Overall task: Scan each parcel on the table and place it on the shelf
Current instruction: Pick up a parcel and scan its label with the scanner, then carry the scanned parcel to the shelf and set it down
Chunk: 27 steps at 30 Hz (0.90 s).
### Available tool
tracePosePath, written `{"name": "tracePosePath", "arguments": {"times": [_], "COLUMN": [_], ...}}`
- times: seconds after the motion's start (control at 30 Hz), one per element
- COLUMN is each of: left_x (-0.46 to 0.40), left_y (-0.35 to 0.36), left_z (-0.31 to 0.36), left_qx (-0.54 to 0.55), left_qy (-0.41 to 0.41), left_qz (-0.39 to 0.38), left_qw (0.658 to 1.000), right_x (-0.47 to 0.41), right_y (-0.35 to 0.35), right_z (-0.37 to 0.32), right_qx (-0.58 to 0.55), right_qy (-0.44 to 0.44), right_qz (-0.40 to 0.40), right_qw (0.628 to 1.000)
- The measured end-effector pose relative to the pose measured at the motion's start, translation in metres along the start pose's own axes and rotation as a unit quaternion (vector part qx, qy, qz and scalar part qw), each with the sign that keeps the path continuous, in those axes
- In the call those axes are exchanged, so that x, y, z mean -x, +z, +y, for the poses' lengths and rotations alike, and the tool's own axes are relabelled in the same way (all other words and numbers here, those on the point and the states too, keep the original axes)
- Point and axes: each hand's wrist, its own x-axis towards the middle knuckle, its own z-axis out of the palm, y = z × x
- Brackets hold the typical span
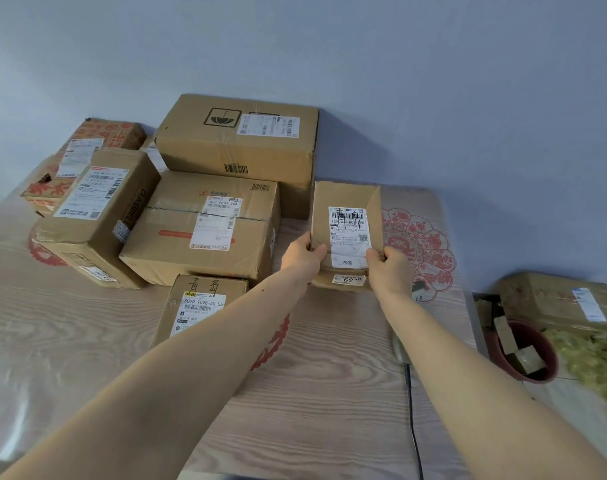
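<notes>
We see a big wooden-look table [87,341] under a clear plastic sheet, and a pile of brown cardboard parcels [205,216] sits at its far left. The biggest brown box [239,147] stands at the back against the blue wall.

We think we are at the picking-up step. Our left hand [300,256] and right hand [388,268] each hold a near corner of a small brown cardboard parcel with a white label [345,233]. It sits on the table, just right of the pile, with its label facing up.

Next we would need to lift it and show its barcode to a scanner. A grey thing with a black cord [404,355] peeks out under our right arm. It may be the scanner, but most of it is hidden. We cannot see any shelf. The things at the right edge are blurry.
</notes>
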Motion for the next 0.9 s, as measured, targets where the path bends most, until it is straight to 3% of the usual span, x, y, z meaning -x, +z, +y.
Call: {"name": "tracePosePath", "arguments": {"times": [0.53,0.9], "left_x": [0.037,0.061], "left_y": [-0.042,-0.063], "left_z": [0.067,0.099], "left_qx": [-0.007,0.033], "left_qy": [0.084,0.119], "left_qz": [0.016,0.074], "left_qw": [0.996,0.990], "right_x": [0.033,0.041], "right_y": [-0.038,-0.056], "right_z": [-0.068,-0.105], "right_qx": [-0.041,-0.101], "right_qy": [-0.066,-0.132], "right_qz": [0.087,0.082], "right_qw": [0.993,0.983]}}
